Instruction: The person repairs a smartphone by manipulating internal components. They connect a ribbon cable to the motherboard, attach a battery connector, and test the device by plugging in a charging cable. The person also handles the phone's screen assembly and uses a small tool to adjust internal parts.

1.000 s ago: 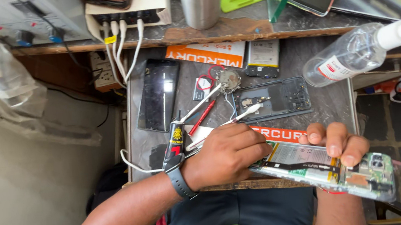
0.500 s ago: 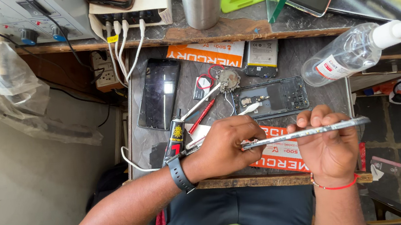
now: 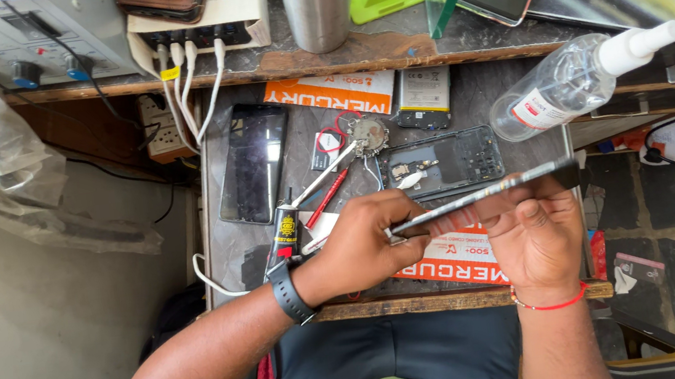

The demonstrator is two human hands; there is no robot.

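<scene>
Hands: two; left hand (image 3: 369, 241) and right hand (image 3: 538, 239) both grip one phone body (image 3: 482, 194), edge-on, centre frame.
Phones on bench: one dark phone (image 3: 252, 161); one open back shell (image 3: 440, 162).
Bottles: one clear spray bottle (image 3: 567, 85), upper right, liquid inside.
Cup: one steel tumbler (image 3: 318, 1), top.

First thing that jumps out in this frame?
The thin phone body held edge-on above the bench centre, the left hand at its near end and the right hand under its middle. Behind it on the grey bench lie an opened phone back shell and a dark phone screen to the left. A clear spray bottle lies at upper right.
</scene>
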